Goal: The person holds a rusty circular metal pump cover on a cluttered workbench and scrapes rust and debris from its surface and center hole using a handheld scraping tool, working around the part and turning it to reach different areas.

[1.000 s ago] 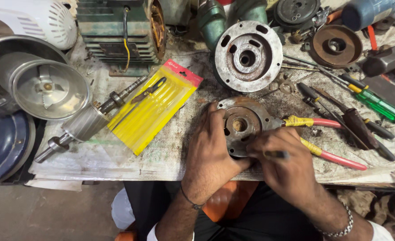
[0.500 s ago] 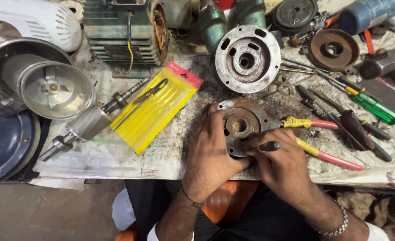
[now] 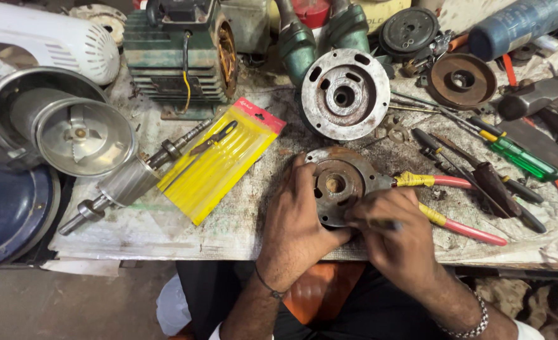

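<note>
Hands around rusty motor cover

A dirty workbench holds lots of things. A rusty round plate lies near the front edge. Beside it are red pliers. A yellow packet lies to the left, touching a metal shaft. A grey disc sits behind.
</note>
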A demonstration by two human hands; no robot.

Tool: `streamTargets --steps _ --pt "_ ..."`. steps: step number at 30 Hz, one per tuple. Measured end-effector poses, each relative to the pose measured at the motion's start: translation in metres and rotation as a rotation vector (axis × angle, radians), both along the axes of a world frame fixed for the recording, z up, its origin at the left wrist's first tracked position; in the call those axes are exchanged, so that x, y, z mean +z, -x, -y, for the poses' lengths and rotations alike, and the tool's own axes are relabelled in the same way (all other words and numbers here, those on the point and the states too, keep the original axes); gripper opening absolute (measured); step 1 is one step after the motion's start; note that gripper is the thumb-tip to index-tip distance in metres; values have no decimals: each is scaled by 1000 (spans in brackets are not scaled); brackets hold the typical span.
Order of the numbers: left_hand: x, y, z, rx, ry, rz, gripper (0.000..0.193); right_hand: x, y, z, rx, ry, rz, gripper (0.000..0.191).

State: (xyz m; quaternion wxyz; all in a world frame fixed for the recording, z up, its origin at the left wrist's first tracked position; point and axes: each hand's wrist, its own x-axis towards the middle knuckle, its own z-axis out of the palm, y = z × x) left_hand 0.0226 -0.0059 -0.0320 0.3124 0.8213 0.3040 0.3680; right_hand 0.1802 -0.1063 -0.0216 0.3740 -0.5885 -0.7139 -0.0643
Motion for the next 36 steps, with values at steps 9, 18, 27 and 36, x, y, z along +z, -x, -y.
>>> streamTargets --steps 9,18,27,36 --pt "-1 0 0 10 -13 -87 113 -5 -2 -1 8 -146 -100 25" --pt "0 -2 0 28 -6 -69 110 -16 -9 10 2 -69 -540 14" --pt "1 0 1 24 6 -86 109 -5 -6 5 -58 170 -144 17" --pt "0 1 -1 -8 -12 -40 113 1 -4 2 75 -7 -162 17"
